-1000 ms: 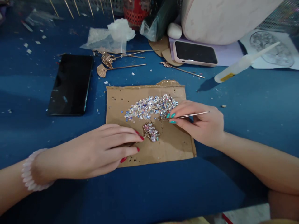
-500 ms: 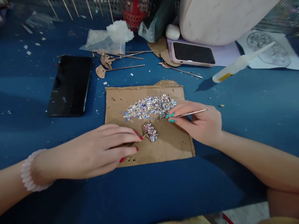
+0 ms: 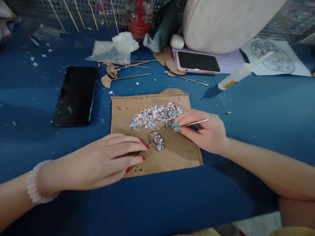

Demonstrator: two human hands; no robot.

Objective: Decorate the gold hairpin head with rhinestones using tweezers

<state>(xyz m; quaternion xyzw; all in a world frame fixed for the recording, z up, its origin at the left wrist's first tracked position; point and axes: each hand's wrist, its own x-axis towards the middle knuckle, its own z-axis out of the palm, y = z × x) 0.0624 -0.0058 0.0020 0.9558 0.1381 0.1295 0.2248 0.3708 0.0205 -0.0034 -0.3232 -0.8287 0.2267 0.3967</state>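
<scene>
A pale bead bracelet circles the wrist of the left hand. The hand lies almost flat, fingers stretched out and close together, with the pads pressing on the thin stem of a gold hairpin — pinning it down rather than gripping it. Well beyond that hand a black phone lies face up. A few bare hairpins lie further off, past its fingertips.

The hairpin's ornamental head shows just past the red-nailed fingertips, partly set with stones. It rests on a scrap of cardboard that reaches under the fingertips of both hands. Just beyond the head, nearer the right hand's fingertips, lies a loose heap of rhinestones.

The right hand is closed in a pinch around slim tweezers, thumb against the first fingers and the rest curled. The tips reach the near edge of the heap; whether a stone sits between them I cannot tell. Well beyond this hand lie a pink-cased phone and a glue bottle on its side.

The hairpin looks light and stiff, and its stem seems likely to roll or skid. The stem is the place to hold it — the stone-set head is probably delicate. The rhinestones look tiny, slick and easily scattered, so they are best taken one at a time by the edges.
</scene>
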